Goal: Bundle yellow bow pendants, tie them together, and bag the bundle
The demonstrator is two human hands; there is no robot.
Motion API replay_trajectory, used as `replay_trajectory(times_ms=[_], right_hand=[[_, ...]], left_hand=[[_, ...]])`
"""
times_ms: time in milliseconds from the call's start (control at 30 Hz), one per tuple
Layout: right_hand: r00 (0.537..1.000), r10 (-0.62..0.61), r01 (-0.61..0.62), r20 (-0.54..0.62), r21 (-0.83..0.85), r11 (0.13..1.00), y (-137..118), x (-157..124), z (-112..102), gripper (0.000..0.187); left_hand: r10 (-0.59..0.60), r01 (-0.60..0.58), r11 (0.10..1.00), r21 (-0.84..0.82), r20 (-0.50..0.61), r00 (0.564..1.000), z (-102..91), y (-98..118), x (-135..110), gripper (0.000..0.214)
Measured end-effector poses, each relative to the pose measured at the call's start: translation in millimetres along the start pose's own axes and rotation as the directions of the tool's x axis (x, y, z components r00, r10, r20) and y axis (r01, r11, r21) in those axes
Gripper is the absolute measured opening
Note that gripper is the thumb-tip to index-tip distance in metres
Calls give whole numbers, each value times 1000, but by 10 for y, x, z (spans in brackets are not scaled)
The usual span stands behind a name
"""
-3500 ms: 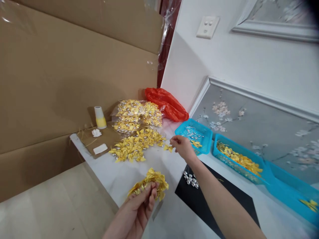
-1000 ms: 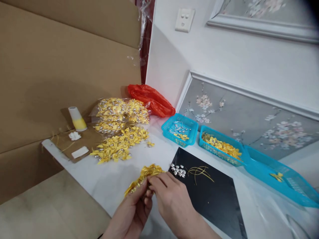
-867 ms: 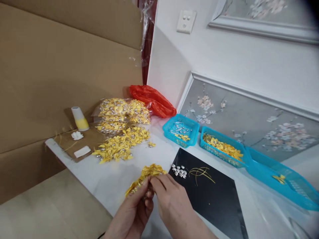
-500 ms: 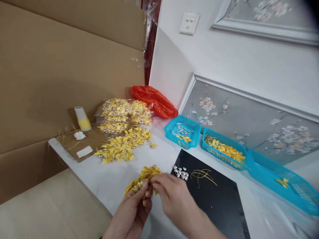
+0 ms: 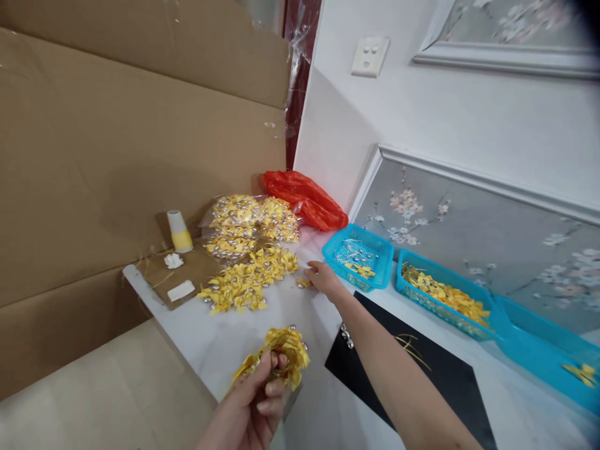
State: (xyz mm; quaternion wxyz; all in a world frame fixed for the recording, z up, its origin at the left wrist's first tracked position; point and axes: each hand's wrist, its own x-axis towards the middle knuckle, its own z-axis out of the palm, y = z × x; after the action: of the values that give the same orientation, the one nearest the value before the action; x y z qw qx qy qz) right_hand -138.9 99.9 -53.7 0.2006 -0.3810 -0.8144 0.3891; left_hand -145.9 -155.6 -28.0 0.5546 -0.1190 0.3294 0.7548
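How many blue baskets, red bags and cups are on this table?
Blue baskets: 3
Red bag: 1
Cup: 1
Total: 5

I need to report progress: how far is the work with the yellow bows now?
Done: bags of bows lie at the back, and the left hand holds a gathered bunch. In hand: the right hand reaches to a loose bow; whether its grip has closed is unclear. Left, it seems: the pile beside it and a filled basket.
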Motion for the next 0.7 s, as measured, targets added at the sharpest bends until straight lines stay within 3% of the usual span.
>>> replay_trajectory(times_ms=[233, 367, 500, 700], right_hand=[[995, -64, 50, 80, 169, 984, -90, -373, -223, 22], [991, -124, 107, 48, 269, 957, -262, -753, -366, 19], [985, -173, 170, -22, 329, 929, -431, -1213, -345, 15], [894, -435, 445, -110, 95, 890, -445, -1757, -121, 23]], left_hand=[[12, -11, 999, 46, -19, 1000, -5, 32, 40, 14], [6, -5, 998, 61, -12, 1000, 24, 2, 71, 15], [-14, 13, 999, 41, 17, 1000, 57, -40, 87, 16], [5, -5, 999, 44, 11, 1000, 74, -97, 66, 13]])
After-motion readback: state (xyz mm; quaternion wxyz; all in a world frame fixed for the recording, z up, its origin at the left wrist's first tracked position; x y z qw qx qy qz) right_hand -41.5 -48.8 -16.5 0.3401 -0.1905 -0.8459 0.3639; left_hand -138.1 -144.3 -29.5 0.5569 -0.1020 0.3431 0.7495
